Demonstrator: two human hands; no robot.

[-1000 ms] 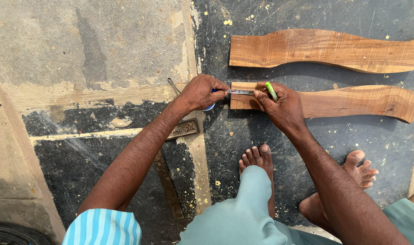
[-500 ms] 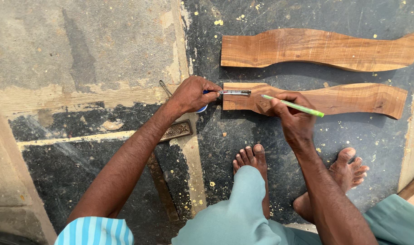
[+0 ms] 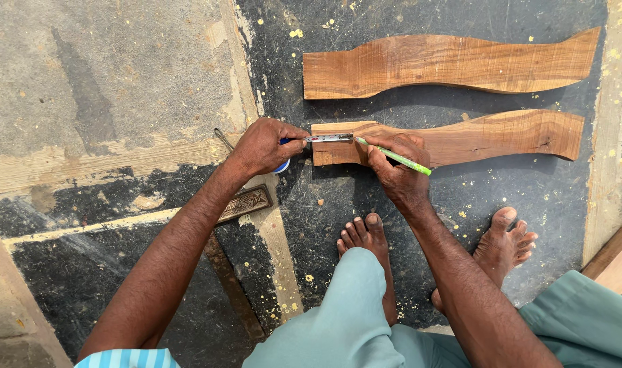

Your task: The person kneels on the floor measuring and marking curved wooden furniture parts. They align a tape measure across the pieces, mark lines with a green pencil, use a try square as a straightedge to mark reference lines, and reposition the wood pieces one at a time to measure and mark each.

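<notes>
The left hand (image 3: 263,146) pinched the tape measure (image 3: 328,138) flat on the curved wooden piece (image 3: 488,136); the right hand (image 3: 392,170) gripped a green pencil (image 3: 396,158), best kept upright at the mark.

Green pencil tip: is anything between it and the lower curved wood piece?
Nothing visible. The right hand holds the green pencil tip against the lower curved wood piece, beside the tape measure blade held by the left hand.

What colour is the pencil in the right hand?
Bright green pencil, held in the right hand; the head view shows it.
</notes>
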